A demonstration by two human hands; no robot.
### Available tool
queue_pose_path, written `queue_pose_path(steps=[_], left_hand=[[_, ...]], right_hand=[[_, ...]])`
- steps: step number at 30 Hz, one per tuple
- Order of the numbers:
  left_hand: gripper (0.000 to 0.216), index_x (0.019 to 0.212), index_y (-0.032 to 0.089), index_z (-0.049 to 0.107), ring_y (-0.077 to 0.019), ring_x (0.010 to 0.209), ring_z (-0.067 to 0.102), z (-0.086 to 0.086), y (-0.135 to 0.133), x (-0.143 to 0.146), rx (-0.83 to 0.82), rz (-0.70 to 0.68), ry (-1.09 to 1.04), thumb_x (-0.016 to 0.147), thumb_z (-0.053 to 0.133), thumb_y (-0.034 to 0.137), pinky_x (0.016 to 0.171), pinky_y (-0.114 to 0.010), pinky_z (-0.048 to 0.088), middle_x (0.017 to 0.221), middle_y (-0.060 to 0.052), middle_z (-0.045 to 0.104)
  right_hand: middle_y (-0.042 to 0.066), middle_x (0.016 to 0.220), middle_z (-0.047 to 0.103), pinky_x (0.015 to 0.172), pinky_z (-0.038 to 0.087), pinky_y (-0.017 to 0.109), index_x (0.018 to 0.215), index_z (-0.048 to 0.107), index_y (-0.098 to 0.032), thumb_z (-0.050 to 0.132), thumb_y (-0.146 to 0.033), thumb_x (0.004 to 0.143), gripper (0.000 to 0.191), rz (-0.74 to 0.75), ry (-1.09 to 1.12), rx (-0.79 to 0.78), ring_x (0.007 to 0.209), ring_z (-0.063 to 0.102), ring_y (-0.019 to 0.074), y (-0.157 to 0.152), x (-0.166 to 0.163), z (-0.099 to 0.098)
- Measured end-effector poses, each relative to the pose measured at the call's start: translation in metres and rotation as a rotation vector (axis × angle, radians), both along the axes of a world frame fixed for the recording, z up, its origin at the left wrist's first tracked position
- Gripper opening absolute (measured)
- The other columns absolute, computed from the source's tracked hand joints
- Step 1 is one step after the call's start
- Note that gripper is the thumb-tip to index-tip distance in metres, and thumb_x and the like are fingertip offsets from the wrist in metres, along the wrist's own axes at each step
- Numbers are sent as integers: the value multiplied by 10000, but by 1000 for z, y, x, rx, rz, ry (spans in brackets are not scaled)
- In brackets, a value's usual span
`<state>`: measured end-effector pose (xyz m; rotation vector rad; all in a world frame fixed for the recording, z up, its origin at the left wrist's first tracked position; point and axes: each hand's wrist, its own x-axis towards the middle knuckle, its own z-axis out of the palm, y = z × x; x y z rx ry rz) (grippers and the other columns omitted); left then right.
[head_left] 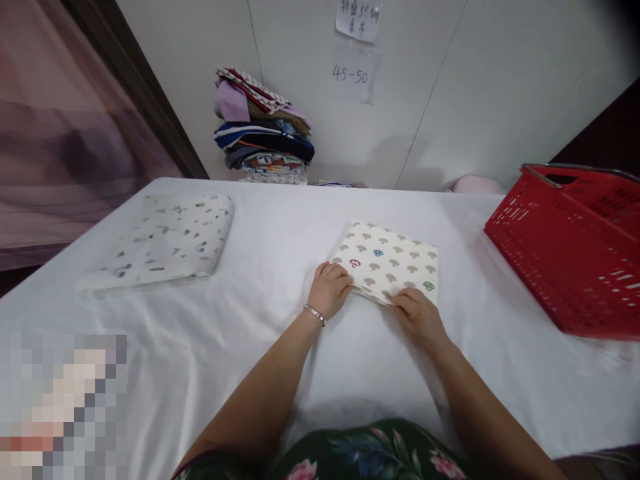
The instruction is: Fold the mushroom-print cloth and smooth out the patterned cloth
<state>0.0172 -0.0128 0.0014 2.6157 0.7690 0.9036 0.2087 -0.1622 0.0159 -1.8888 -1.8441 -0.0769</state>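
A folded cream cloth with a mushroom print (393, 261) lies on the white-covered table (280, 347) in front of me. My left hand (329, 288), with a thin bracelet at the wrist, grips the cloth's near left corner with curled fingers. My right hand (417, 313) pinches the near right edge of the same cloth. Both hands rest on the table at the cloth's front edge.
A second folded cloth with a leaf print (167, 240) lies at the far left. A red plastic basket (570, 247) stands at the right edge. A stack of folded fabrics (265, 133) sits against the back wall, under paper notes (356, 47).
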Motion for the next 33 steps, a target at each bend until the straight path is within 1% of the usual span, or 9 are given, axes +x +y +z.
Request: queue_pose_path(steps=[4, 9, 13, 16, 19, 22, 25, 29, 33], left_hand=[[95, 855, 258, 643, -180, 928, 514, 0, 3, -2, -33, -36, 18, 804, 565, 243, 942, -400, 331, 888, -14, 604], [211, 949, 254, 618, -200, 976, 503, -2, 6, -3, -41, -56, 31, 740, 637, 233, 921, -389, 345, 952, -22, 601], [205, 944, 251, 620, -210, 976, 503, -5, 7, -1, -9, -40, 33, 743, 620, 212, 920, -397, 346, 947, -26, 602], [187, 938, 258, 626, -209, 959, 511, -7, 7, -1, 11, -31, 20, 756, 604, 224, 920, -405, 346, 935, -27, 608], [159, 919, 257, 632, -202, 937, 520, -6, 8, -1, 29, -24, 12, 770, 590, 225, 931, -411, 338, 908, -24, 617], [129, 891, 249, 637, -198, 934, 523, -4, 8, -1, 40, -18, 9, 779, 580, 220, 949, -416, 324, 884, -20, 624], [107, 861, 249, 641, -202, 945, 519, -3, 7, -1, 35, -9, -1, 775, 584, 222, 952, -421, 322, 872, -20, 625], [126, 872, 236, 634, -201, 957, 515, -5, 8, -1, 16, -22, -28, 752, 610, 206, 913, -395, 364, 886, -24, 617], [194, 909, 235, 627, -212, 1045, 489, -9, 11, -2, -20, -27, -53, 718, 640, 200, 916, -386, 379, 1004, -38, 594]], right_hand=[[53, 967, 595, 766, 441, 305, 997, 615, -226, 466, -261, 872, 198, -3, -67, -17, 902, 530, 184, -10, 5, 0], [86, 1043, 587, 813, 440, 364, 1099, 585, -195, 469, -254, 861, 271, -66, -179, 8, 962, 520, 220, -42, 24, -8], [99, 1106, 555, 858, 435, 386, 1154, 554, -197, 477, -261, 853, 317, -101, -184, 21, 1027, 496, 235, -58, 27, -15], [100, 1111, 543, 866, 439, 386, 1149, 556, -200, 467, -249, 858, 308, -139, -177, 44, 1020, 489, 227, -59, 24, -16], [97, 1042, 570, 831, 457, 371, 1077, 596, -187, 457, -244, 869, 257, -166, -176, 76, 965, 505, 216, -57, 23, -17], [87, 985, 593, 803, 471, 363, 1023, 623, -197, 450, -247, 877, 232, -177, -161, 99, 927, 521, 208, -56, 22, -17], [72, 976, 595, 799, 480, 362, 1014, 626, -221, 445, -246, 876, 229, -166, -126, 112, 925, 529, 200, -56, 22, -19], [80, 1072, 556, 859, 469, 366, 1101, 578, -212, 472, -263, 853, 275, -206, -49, 125, 1000, 515, 198, -60, 25, -25], [87, 1154, 511, 909, 451, 369, 1207, 497, -215, 481, -304, 841, 377, -257, 35, 102, 1059, 499, 200, -67, 27, -27]])
